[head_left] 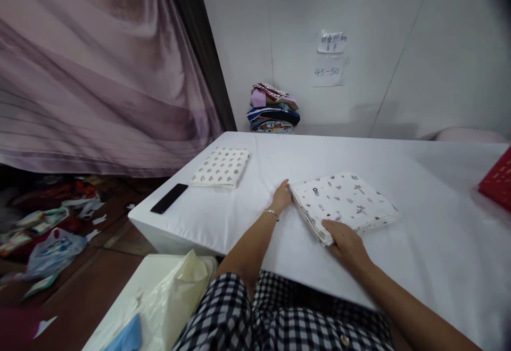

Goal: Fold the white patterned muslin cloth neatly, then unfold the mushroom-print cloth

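Was folded cloth (339,199) on white table (435,197), clamped by right hand (348,240) at near corner, touched by left hand (281,197) at left corner (grip unclear). Seemed light, soft; best pinched by layered corners.

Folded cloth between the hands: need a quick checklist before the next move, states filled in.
1. Left hand at the folded cloth: ok, touching its left corner.
2. Right hand at the cloth: ok, on the corner nearest the person.
3. Firm grip by either hand: cannot tell, fingers partly hidden.
4. Cloth square to the near edge of the white table: not ok, lies at an angle.
5. Second folded cloth apart from it: ok, farther left.
6. Black flat object away from both hands: ok, by the table's left edge.
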Available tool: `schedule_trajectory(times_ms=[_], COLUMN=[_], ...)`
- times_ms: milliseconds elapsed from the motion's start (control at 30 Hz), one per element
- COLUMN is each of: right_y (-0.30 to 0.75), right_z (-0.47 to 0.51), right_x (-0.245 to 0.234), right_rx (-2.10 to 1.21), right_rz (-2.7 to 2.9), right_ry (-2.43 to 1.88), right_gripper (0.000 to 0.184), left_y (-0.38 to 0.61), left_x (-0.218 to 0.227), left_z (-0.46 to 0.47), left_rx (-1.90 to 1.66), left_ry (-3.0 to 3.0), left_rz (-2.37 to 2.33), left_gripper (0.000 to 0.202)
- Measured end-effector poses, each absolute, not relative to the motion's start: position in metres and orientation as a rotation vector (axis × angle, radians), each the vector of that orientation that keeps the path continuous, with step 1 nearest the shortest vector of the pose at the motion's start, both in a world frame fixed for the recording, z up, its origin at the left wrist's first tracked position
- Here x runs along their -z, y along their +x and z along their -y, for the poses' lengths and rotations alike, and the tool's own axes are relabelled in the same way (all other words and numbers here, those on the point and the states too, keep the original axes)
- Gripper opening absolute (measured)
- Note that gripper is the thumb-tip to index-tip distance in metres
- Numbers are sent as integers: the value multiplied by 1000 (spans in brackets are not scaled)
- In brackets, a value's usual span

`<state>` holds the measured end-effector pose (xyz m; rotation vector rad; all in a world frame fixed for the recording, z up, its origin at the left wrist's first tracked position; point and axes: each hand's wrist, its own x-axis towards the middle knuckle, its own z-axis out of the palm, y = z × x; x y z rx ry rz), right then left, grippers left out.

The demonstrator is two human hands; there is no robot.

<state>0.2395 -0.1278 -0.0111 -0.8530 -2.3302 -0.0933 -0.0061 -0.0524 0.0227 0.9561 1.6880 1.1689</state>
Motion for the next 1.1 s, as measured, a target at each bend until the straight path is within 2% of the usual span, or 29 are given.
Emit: schedule_trajectory(times_ms=[267, 467, 600, 767, 933, 1100], right_y=[246, 245, 246, 245, 244, 241], right_z=[134, 135, 135, 134, 135, 138], right_x=[7, 6, 9, 12, 9, 9], right_rx=[93, 62, 51, 65, 115, 95], right_rz=[2357, 2356, 2379, 2380, 2384, 2344], right_ry=[-744, -754, -761, -759, -717, -745], right_gripper=[49, 47, 50, 50, 43, 44], left_y=[-25, -25, -23, -26, -31, -29], left_x=[-30, -30, -31, -25, -15, -13], left_z=[62, 65, 63, 57, 54, 54], left_rx=[-937, -965, -1024, -982, -994, -1031], left_ry=[1292, 1340, 1302, 1495, 1604, 1664], left_rz=[-1623, -1658, -1604, -1622, -1763, -1814], left_gripper=[35, 34, 43, 35, 35, 31])
